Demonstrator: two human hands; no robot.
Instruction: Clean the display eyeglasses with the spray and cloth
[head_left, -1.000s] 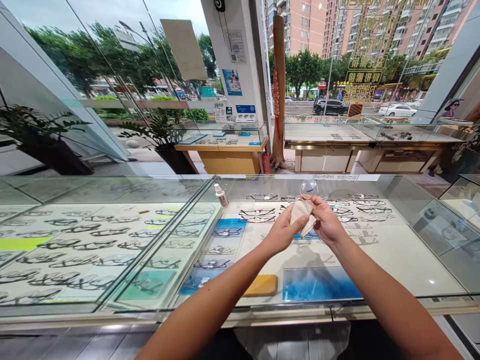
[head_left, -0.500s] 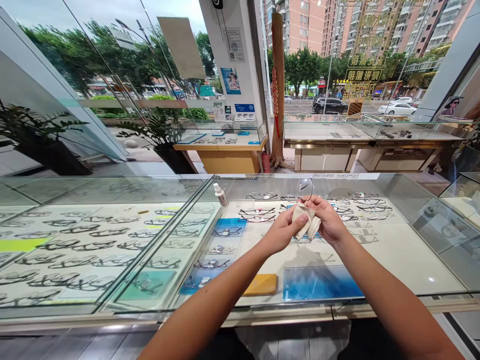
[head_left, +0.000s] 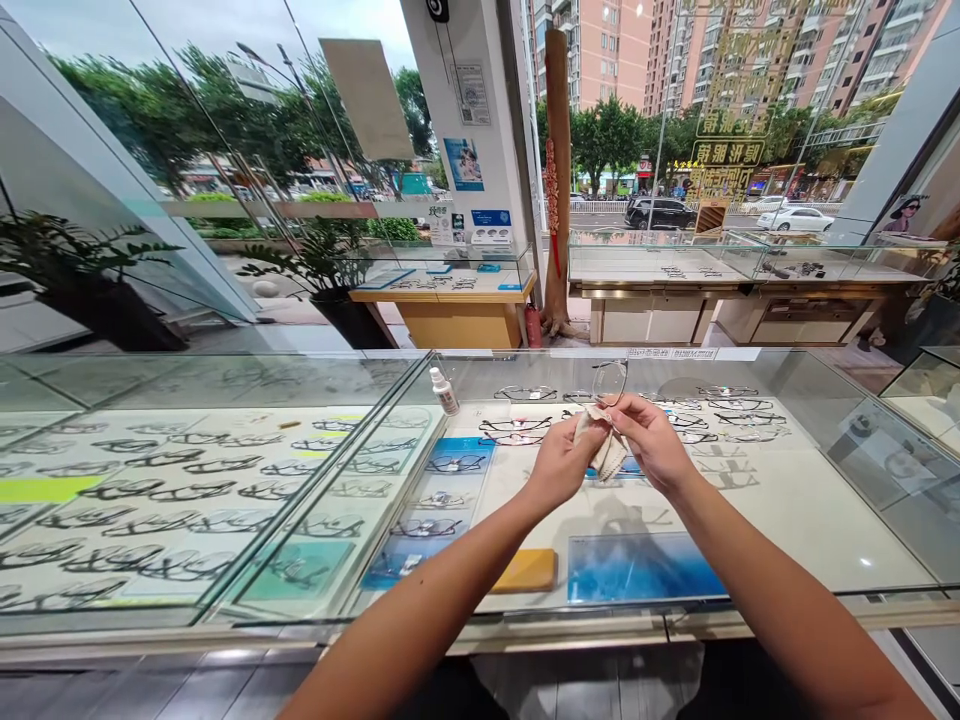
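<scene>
One cloth [head_left: 611, 458] above showcase [head_left: 814, 520] of eyeglasses [head_left: 514, 438]

Gold lettering [head_left: 729, 153] on the window glass [head_left: 611, 60] is showing one boxed line that seems to be reading 隐形眼镜, its neighbouring lines appearing too blurred to read. A paper notice [head_left: 472, 90] on the pillar [head_left: 469, 30] is carrying a QR code and tiny print, while the blue card [head_left: 491, 218] below, the white bottle [head_left: 444, 392] and the printed strip [head_left: 671, 353] along the counter [head_left: 555, 632] are bearing illegible text.

Extinguisher [head_left: 533, 326] stands beside wooden trunk [head_left: 557, 110]; black car [head_left: 660, 213] outside.
</scene>
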